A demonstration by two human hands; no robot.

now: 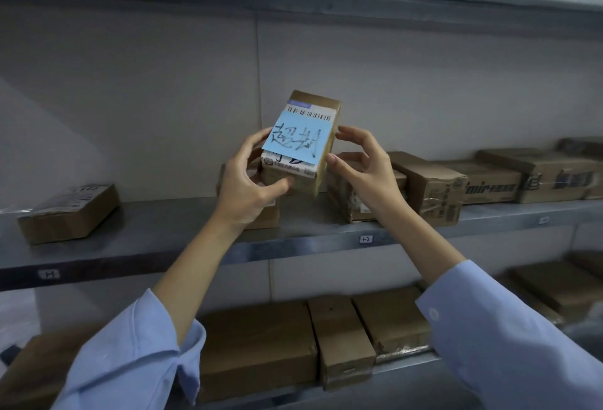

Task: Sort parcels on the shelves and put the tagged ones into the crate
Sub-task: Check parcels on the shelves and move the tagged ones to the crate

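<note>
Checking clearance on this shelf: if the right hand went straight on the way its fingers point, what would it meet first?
The tagged parcel, which the left hand grips. The right hand points leftward at the parcel's side, and its thumb seems to touch the edge. Nothing lies between them.

Between the left hand (243,181) and right hand (362,174): brown parcel (311,99), white black-barcoded label (310,113), light-blue note (297,140) with black handwriting. Light-blue sleeves (130,354); grey shelf (163,230).
</note>
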